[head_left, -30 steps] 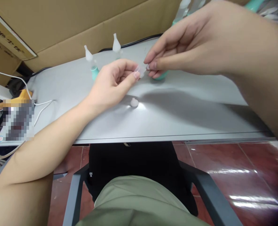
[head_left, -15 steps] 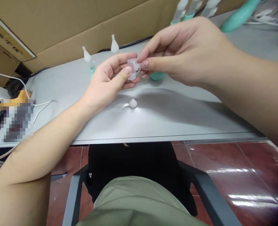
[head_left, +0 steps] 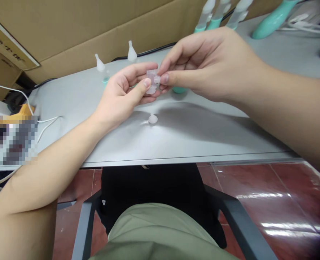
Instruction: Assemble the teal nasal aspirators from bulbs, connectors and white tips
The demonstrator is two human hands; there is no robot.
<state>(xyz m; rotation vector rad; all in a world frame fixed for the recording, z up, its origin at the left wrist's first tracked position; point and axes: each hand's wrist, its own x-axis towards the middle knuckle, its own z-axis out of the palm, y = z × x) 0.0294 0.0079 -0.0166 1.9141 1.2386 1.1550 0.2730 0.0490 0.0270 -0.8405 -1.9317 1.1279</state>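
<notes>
Between thumb and fingers, my left hand (head_left: 130, 83) holds a small translucent plastic cup (head_left: 150, 86) above the grey table (head_left: 116, 144). My right hand (head_left: 203, 68) pinches a small clear piece (head_left: 157, 79) against the right side of the cup. Below the hands, a small white translucent cap (head_left: 153, 118) rests on the table. Part of a green rounded body (head_left: 179, 90) shows beneath my right hand.
Two white pointed tips (head_left: 100, 65) (head_left: 132, 52) stand behind my left hand. Several green devices with clear tops (head_left: 204, 16) are at the back right, beside a green handle (head_left: 273, 23). A cardboard wall (head_left: 81, 29) borders the table; cables and a yellow object (head_left: 24, 112) lie left.
The cup and the small clear piece have shifted slightly downward in view. My right hand has dropped a little, still pinching the piece at the cup's side.
</notes>
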